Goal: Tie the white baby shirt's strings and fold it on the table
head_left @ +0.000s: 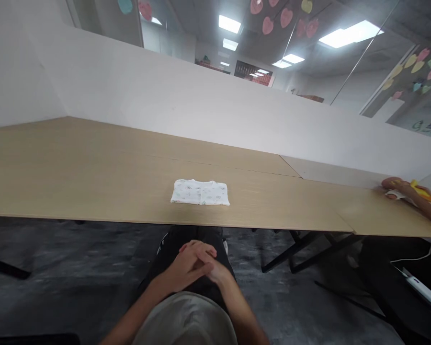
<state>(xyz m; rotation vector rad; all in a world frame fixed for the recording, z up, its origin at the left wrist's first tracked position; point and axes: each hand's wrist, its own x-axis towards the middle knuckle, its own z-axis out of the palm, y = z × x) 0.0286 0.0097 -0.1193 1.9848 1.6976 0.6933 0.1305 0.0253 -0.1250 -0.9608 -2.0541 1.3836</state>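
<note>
A small white garment (200,192) with a faint print lies neatly folded on the light wood table (93,167), near its front edge. Below that edge, over my lap in dark trousers, my hands rest clasped together. My left hand (186,270) comes from the lower left, its fingers closed over the other hand. From the lower right, my right hand (217,270) meets it with fingers laced into the left's; some of them are hidden. Neither hand touches the garment, and I see no object between them.
What looks like a doll (409,191) with yellow cloth lies at the table's right end. Below it, a white power strip (425,293) with a cable rests on a black surface. A white wall (172,110) with glass above runs behind the table.
</note>
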